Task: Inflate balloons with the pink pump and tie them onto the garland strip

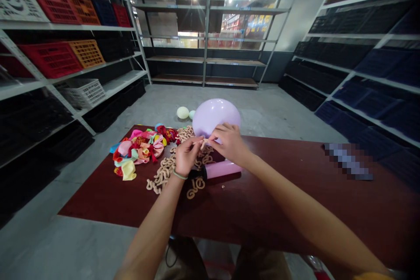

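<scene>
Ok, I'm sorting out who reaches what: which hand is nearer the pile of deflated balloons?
Left. The left hand is just right of the pile of deflated balloons in view, while the right hand lies farther right, beyond the left hand.

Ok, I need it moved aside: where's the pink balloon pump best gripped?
Probably around the pink barrel of the balloon pump, from the right, fingers wrapping over the top. It lies flat and smooth there, while its black end sits beside the left hand, among the beige twisted balloons.
</scene>
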Demonstrator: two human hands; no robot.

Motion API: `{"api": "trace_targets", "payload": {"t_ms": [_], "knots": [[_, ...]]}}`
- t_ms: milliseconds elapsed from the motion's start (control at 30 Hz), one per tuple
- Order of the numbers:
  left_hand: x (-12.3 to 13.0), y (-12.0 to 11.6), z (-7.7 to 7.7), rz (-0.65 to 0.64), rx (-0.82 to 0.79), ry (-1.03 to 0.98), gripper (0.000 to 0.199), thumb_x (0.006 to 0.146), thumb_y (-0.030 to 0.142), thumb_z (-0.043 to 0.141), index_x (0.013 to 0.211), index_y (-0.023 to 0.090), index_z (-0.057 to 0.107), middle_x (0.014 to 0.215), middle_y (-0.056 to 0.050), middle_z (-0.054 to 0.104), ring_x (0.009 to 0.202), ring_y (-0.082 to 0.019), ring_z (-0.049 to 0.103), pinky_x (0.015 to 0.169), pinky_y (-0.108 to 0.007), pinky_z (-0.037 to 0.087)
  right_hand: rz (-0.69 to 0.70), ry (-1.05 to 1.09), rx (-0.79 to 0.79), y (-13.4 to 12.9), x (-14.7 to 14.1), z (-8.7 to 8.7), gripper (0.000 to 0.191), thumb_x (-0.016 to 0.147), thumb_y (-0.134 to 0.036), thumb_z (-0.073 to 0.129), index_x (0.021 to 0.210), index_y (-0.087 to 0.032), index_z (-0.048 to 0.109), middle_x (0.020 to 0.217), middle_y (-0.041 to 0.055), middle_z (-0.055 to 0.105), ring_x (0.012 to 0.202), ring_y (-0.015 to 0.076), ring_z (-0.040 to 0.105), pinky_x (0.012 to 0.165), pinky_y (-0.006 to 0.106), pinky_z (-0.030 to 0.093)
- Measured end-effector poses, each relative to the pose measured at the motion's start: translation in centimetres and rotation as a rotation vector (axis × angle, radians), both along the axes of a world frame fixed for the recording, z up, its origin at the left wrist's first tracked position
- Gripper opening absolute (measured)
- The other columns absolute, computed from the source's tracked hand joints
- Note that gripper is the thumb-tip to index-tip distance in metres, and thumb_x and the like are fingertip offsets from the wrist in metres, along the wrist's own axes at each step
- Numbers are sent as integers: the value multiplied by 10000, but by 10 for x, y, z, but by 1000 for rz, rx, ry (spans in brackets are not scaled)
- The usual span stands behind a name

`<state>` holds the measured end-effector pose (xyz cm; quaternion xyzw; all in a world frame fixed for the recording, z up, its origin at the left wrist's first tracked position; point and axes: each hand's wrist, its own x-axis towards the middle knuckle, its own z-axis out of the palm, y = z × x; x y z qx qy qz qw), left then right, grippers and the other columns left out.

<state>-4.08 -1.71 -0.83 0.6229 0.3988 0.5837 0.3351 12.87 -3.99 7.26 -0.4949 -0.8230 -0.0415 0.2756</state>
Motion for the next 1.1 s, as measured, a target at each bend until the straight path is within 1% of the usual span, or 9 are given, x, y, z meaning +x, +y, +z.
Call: {"api": "trace_targets", "payload": {"t_ms": [133,233,300,467,633,767,933,1100], "knots": [[1,2,-1,3,-18,-32,258,851,405,651,962,189,740,669,-7,665,547,-125,564,573,-235,456,-28,-110,98,-3,0,-3,200,922,-270,494,775,-217,618,877,39,663,917,229,524,810,376,258],[0,4,-2,16,-32,-8,263,866,419,633,952,186,717,637,7,644,552,-125,569,582,-230,451,-56,-190,168,-4,0,-7,188,912,-262,476,775,-217,598,862,54,654,913,245,511,804,388,266],[0,4,-2,22,-37,20,262,880,423,612,949,187,704,641,9,642,567,-126,576,593,-227,450,-66,-233,197,-5,1,-9,184,906,-262,466,783,-215,594,861,66,648,905,252,500,795,392,271],[0,4,-3,45,-33,84,244,905,404,579,946,185,678,734,-13,675,637,-134,606,642,-227,457,-85,-313,245,-6,7,-16,185,898,-238,451,790,-205,598,852,84,636,879,257,479,775,394,280],[1,6,-5,37,-26,125,240,923,399,550,927,179,648,724,-8,671,649,-135,615,655,-226,459,-103,-351,305,-6,12,-25,191,896,-223,452,779,-191,600,821,75,622,851,240,468,767,385,291],[1,7,-5,29,-28,111,243,924,403,545,910,176,634,693,2,661,623,-132,610,637,-228,461,-115,-350,373,-6,14,-29,179,879,-203,470,750,-186,593,784,58,601,823,222,465,767,371,294],[2,8,-9,20,-32,105,251,925,414,542,898,183,637,700,-1,657,637,-135,611,637,-233,465,-115,-342,394,-5,17,-33,171,874,-198,480,739,-189,584,769,49,593,821,211,462,774,363,296],[4,13,-15,-74,-65,0,237,900,410,582,901,180,638,706,-4,658,618,-132,602,617,-237,472,-101,-380,377,-10,15,-32,199,913,-235,466,770,-198,599,786,51,607,830,215,468,808,390,301]]}}
